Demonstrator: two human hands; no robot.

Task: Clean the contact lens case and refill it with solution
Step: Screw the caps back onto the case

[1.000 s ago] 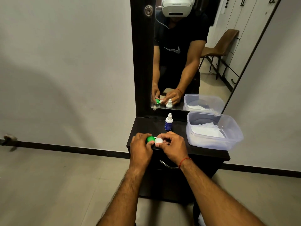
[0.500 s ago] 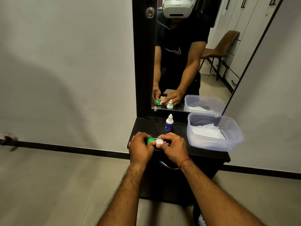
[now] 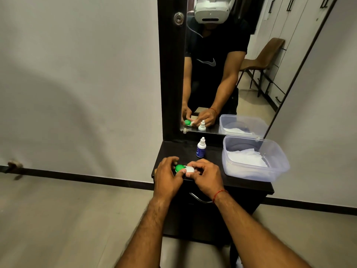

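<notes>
So only the head view to go on. Both hands sit at the front edge of the dark vanity top (image 3: 173, 151), pinching the contact lens case (image 3: 184, 168) between them: left hand (image 3: 167, 176) fingers curled around the green cap (image 3: 180, 167), right hand (image 3: 207, 176) fingertips gripping the white cap (image 3: 190, 169). Compared to a second ago barely anything shifted, both caps look still on, so I'd guess unscrewing is only starting. Solution bottle (image 3: 201, 147) stands capped just behind the hands. Clear plastic tub (image 3: 278, 171) to the right holds white tissue (image 3: 246, 158), can't tell if there's liquid too
</notes>
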